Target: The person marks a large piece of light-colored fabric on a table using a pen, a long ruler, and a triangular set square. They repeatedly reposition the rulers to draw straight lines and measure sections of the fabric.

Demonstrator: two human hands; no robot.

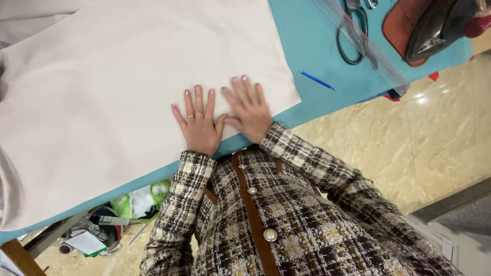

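Observation:
A large cream fabric [117,87] lies spread over a teal table [312,46]. My left hand [198,122] rests flat on the fabric near its front edge, fingers spread, with rings on it. Right beside it, my right hand [249,110] also presses flat on the fabric, fingers apart, slightly blurred. The thumbs nearly touch. Neither hand holds anything. My sleeves are a brown and cream plaid tweed.
A blue pen [317,80] lies on the teal cover to the right. Scissors [353,38], a long clear ruler [363,43] and an iron [434,28] on a brown pad sit at the far right. Bags and clutter [123,214] lie under the table on a beige tiled floor.

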